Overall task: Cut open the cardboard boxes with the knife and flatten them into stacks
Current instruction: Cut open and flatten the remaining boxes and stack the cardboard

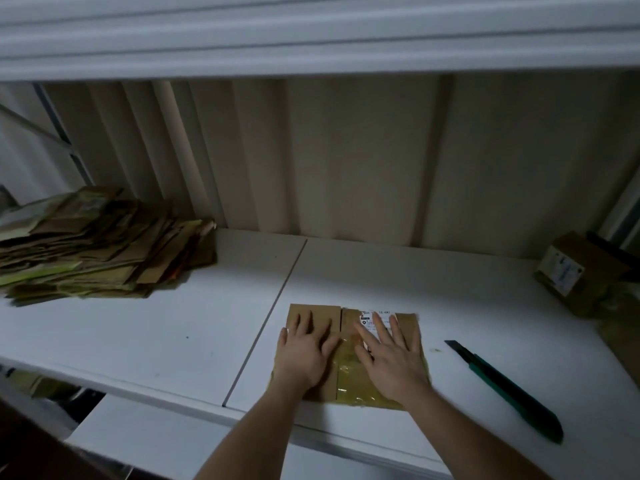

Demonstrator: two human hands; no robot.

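The flattening step is in hand: a cut-open cardboard box (pixel 349 355) lies collapsed near the front edge of the white table (pixel 173 334), just right of the seam between the two tabletop panels, and both hands press it down. The left hand (pixel 306 351) lies palm-down on the box's left half, fingers (pixel 304 323) straight and spread apart; the right hand (pixel 391 358) covers the right half the same way, its fingertips reaching onto the white shipping label (pixel 372 322) at the box's far edge. Neither hand grips anything — both forearms come in low over the front edge, wrists flat.

The knife (pixel 505 386), green-handled, lies by itself on the table to the right of the box, near the front right corner, blade end pointing away from the person.

Next, judging by the layout, the pressed box wants carrying to the stack of flattened cardboard (pixel 100 244) at the back left of the table, well apart from the hands. That calls for a firm pinch on one edge so the panels stay folded. An uncut box (pixel 571 271) waits at the right edge — probably the one to cut afterwards.
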